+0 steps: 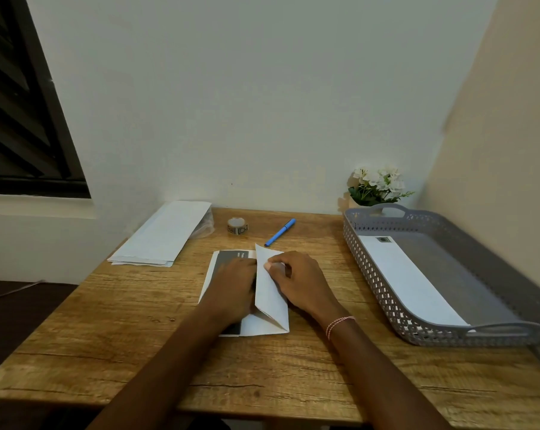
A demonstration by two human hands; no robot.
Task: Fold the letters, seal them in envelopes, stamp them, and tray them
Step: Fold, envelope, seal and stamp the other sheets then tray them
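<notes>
A letter [270,302] with a dark printed panel lies at the middle of the wooden table [107,330]. Its right part is lifted and folded over toward the left. My left hand [231,287] presses flat on the dark printed side. My right hand [299,282] pinches the raised white flap near its top edge. A stack of white envelopes [164,235] lies at the back left. A roll of stamps [237,225] sits behind the letter. The grey perforated tray [383,293] on the right holds one stamped envelope [408,282].
A blue pen [280,232] lies diagonally behind the letter. A small pot of white flowers [377,186] stands in the back corner behind the tray. Walls close the table at the back and right. A dark louvred window [20,119] is at the left.
</notes>
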